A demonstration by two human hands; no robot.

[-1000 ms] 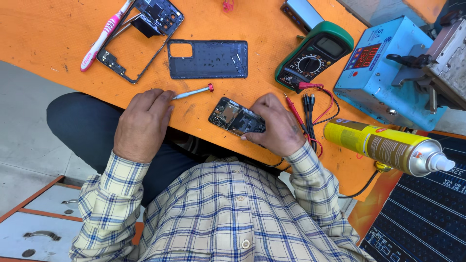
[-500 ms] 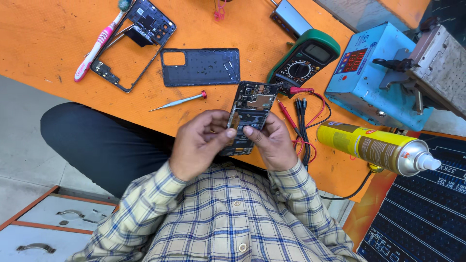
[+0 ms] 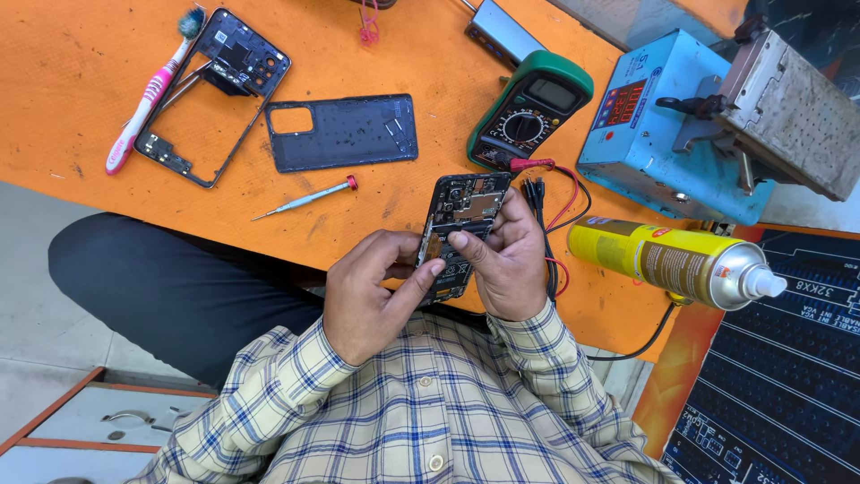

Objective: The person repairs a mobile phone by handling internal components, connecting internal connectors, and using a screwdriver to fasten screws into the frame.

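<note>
holding an opened phone (image 3: 461,229) just above the orange table (image 3: 72,81), both hands meet over the near edge. left hand (image 3: 372,296) pinches the phone's left rim, thumb tip on its lower board; right hand (image 3: 511,264) grips the right side, index finger pressed on the middle. well left of the left hand lie a toothbrush (image 3: 148,94) and a bare frame (image 3: 215,94); up and left of it sit a back cover (image 3: 345,133) and a screwdriver (image 3: 305,197), close enough to reach. just beyond the right hand are a multimeter (image 3: 528,112) and its leads (image 3: 546,202); right of it lies a spray can (image 3: 667,260) on its side. a slip of either pinch could drop the phone off the edge into the lap; a right elbow swing could roll the can. open room lies left of the left hand along the near edge; the right side is crowded
</note>
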